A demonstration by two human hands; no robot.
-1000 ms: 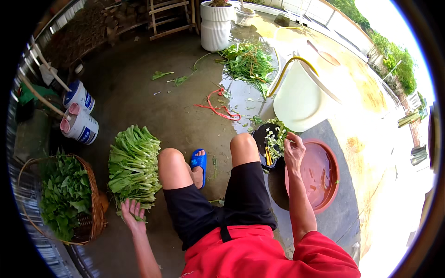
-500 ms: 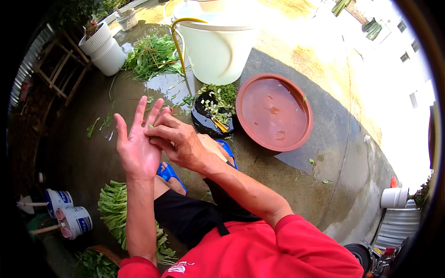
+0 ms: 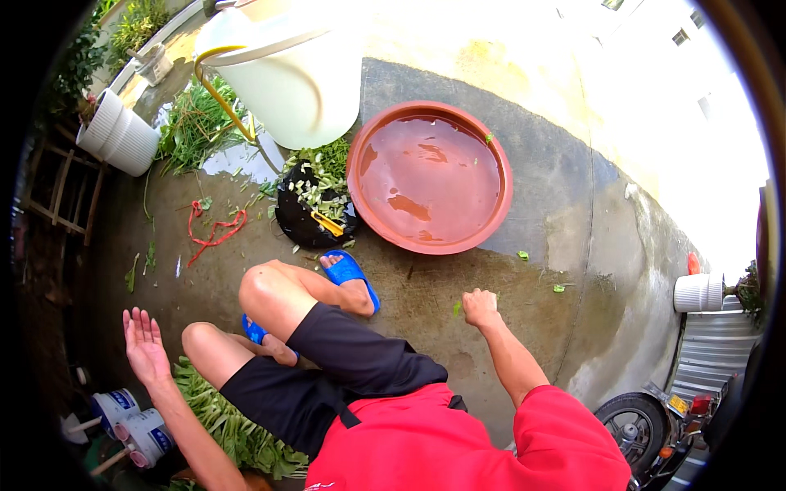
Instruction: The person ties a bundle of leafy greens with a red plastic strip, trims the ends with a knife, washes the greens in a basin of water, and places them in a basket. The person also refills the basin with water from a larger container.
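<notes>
My left hand [image 3: 146,350] is held out low at the left, palm showing, fingers stretched and nothing in it. Below it, long green leafy vegetables [image 3: 217,409] lie in a heap beside my leg. Out to the right, over the wet concrete, is my right hand [image 3: 481,308], its fingers curled closed; whatever they may hold is hidden. A small green leaf scrap [image 3: 457,308] shows just beside its knuckles, and I cannot tell whether it touches the hand. Past my feet, a yellow-handled tool [image 3: 327,223] rests among chopped green pieces [image 3: 318,196] on a black round thing [image 3: 303,225].
A reddish-brown basin [image 3: 358,214] of water stands ahead, with a large white bucket [image 3: 303,106] behind it. Pulled greens [image 3: 196,123] and a red string [image 3: 214,239] lie to the left. White tubs [image 3: 146,434] stand lower left; a motorbike wheel [image 3: 630,430] is lower right.
My hands were together, the right fingers pinching at the left palm. They have parted: the left went down and left, the right swung out to the right. The view has shifted too.
</notes>
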